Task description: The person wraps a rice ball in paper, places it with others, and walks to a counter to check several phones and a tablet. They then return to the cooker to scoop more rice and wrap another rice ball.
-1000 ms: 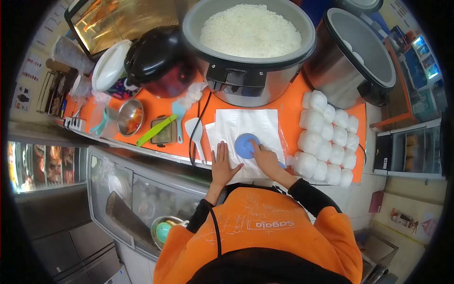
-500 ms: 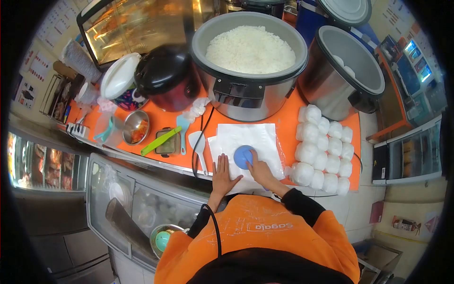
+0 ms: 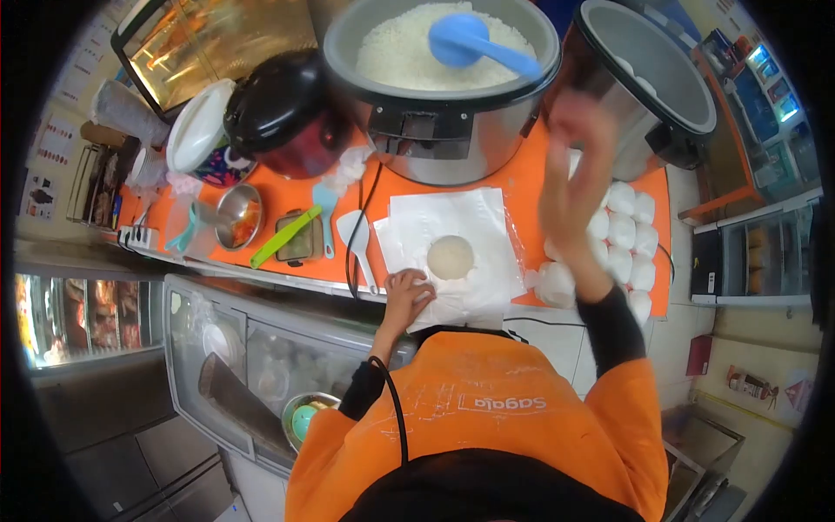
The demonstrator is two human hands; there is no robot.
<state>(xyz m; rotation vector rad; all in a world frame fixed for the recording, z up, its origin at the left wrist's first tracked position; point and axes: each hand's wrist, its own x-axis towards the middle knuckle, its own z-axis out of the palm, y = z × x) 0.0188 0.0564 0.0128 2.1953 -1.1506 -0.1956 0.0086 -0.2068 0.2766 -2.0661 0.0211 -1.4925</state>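
A round, flat-topped mound of rice (image 3: 450, 257) lies on a stack of white wrapping paper (image 3: 435, 209) at the counter's front. My left hand (image 3: 407, 300) is at the paper's near left corner, its fingers curled and closed on the edge. My right hand (image 3: 578, 170) is raised over the right side, blurred by motion, with thumb and fingers apart and nothing visible in it. Just beyond it, a blue scoop (image 3: 459, 40) rests on the rice (image 3: 391, 52) in the big cooker (image 3: 444, 161), its handle pointing at my right hand.
Several white wrapped bundles (image 3: 619, 230) stand in rows at right, before a second open cooker (image 3: 644, 78). To the left are a white spatula (image 3: 355, 244), green tongs (image 3: 285, 237), a metal bowl (image 3: 239, 217) and a dark lidded cooker (image 3: 283, 113). A black cable crosses the counter.
The blue scoop has left the paper and now lies on the rice in the cooker, out of my right hand. A rice mound is uncovered. My left hand's flat fingers have curled at the paper's edge.
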